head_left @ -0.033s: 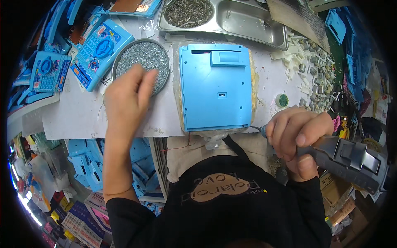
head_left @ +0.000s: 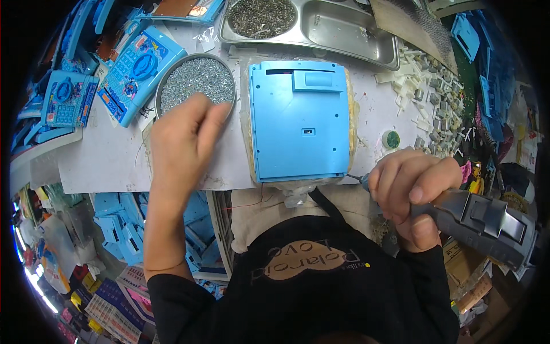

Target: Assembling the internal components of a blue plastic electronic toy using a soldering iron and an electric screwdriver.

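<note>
A white worktable (head_left: 114, 163) spans the upper middle of a cluttered workspace. At the far left edge, bright white lights (head_left: 39, 270) glow (the round lens fades to black beyond them), near translucent plastic bags (head_left: 57, 229) and purple-and-white cartons (head_left: 114, 312). Brown cardboard boxes (head_left: 458, 262) crowd the lower right.

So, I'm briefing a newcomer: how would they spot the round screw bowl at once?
On the white table, find the large blue plastic casing in the middle. Just left of it sits the metal bowl, its near side partly hidden by the left hand. Unlike the compartmented steel tray beyond it, this one is round and filled with shiny silver screws.
</note>
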Demonstrator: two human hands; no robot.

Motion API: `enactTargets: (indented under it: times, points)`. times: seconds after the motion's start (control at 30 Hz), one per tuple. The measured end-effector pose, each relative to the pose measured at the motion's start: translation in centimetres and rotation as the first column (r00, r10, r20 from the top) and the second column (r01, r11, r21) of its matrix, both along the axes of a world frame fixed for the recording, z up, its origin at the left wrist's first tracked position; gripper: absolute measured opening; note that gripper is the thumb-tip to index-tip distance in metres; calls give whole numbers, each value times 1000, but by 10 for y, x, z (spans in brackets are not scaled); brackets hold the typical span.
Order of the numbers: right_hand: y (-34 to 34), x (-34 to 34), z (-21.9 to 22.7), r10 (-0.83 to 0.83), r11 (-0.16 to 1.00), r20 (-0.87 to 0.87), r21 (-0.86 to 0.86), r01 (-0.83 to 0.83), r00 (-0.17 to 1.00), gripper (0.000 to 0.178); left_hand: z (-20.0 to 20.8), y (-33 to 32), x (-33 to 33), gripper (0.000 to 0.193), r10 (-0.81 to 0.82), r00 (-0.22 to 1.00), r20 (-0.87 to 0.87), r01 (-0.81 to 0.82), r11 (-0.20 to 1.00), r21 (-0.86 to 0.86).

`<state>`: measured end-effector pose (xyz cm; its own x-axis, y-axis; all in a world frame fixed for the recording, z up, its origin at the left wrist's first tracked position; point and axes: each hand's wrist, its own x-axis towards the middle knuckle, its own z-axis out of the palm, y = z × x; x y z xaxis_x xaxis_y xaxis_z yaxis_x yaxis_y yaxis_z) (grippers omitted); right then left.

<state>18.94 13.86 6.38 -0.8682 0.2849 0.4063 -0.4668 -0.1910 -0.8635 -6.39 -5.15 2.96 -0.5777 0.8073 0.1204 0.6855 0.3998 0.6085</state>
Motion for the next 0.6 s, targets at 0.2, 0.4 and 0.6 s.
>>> enactTargets:
  times: [0.2,0.4,0.6]
  points:
    - [-5,-2,-5,-65,992,3,112,64,998,29,11,13,58,10,-280,946,160,251,951,182]
    - [-7,-8,-5,-30,950,11,311,25,999,23,-17,26,69,17,-390,920,-42,385,877,286]
    - [10,-22,5,46,985,-4,166,-45,999,19,-27,26,65,15,-389,921,8,370,883,289]
